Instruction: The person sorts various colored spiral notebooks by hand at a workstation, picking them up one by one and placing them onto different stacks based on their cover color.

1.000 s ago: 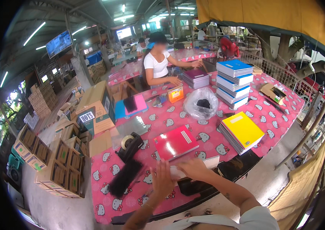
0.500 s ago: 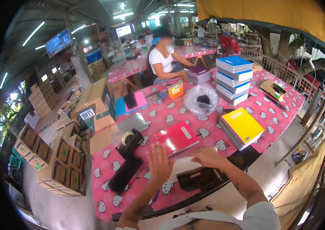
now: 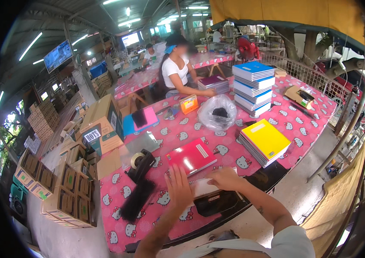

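My left hand lies flat with spread fingers on the left end of a pale flat packet near the table's front edge. My right hand rests on the packet's top right part, fingers curled over it. Just behind the hands lies a red notebook on the pink patterned tablecloth. Under the packet sits a dark flat device at the table edge.
A tape dispenser and a black bar lie to the left. A yellow notebook stack, a blue stack, a plastic bag and an open carton stand further back. A person in white sits opposite. Cartons fill the floor at left.
Both hands moved from the black device at the edge up onto the pale packet by the red notebook; the left hand now lies flat on it.
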### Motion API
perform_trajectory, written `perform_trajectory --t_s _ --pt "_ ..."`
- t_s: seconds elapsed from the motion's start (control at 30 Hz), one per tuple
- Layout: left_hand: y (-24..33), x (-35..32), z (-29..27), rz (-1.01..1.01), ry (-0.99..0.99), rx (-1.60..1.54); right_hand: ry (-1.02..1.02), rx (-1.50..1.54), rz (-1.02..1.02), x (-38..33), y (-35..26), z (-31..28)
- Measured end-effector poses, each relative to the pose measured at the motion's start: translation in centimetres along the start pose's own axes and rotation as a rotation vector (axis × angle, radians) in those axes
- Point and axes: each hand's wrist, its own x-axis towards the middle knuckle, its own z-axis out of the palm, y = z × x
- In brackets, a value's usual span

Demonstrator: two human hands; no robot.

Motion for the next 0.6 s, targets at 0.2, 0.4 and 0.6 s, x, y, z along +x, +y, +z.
perform_trajectory --t_s 0.2,0.4,0.6 --pt "3.8 -5.0 -1.3 0.116 -0.200 -0.269 0.008 -0.022 -0.023 -0.3 -0.9 0.4" --pt "3.9 -4.2 2.6 0.102 -0.146 -0.064 0.036 -0.081 -0.035 -1.1 -0.3 0.2" --pt "2.4 0.4 -3.4 0.033 -0.018 -0.218 0.231 0.559 0.074 -5.6 4.4 -2.9"
